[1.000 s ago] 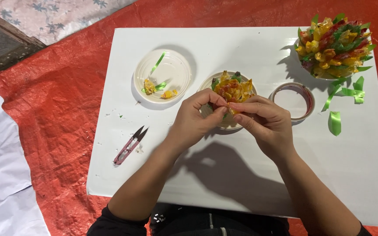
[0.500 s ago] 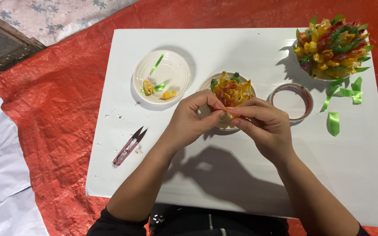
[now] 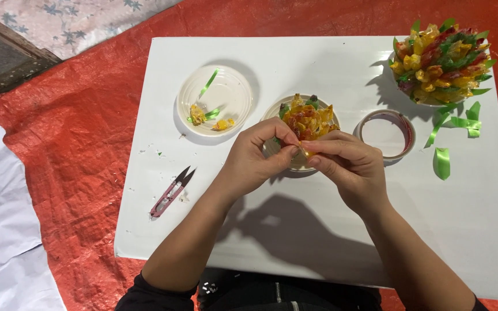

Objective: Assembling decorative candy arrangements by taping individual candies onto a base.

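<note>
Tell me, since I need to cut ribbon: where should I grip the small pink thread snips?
Grip the small pink thread snips at the pink handle end, coming from the lower left; the dark blades point up-right, toward the left hand.

left hand (image 3: 256, 156), right hand (image 3: 347, 163), fingertips pinched together

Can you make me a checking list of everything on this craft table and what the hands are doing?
Surface: white board on orange tarp.
Job's things: small yellow piece pinched over the bowl of folded pieces.
Clutter: white plate with scraps, thread snips, tape roll, green ribbon bits, finished flower ball.
Hands: left hand and right hand, both pinching the piece.
Cables: nothing seen.
Surroundings: white sheet, patterned cloth.
</note>
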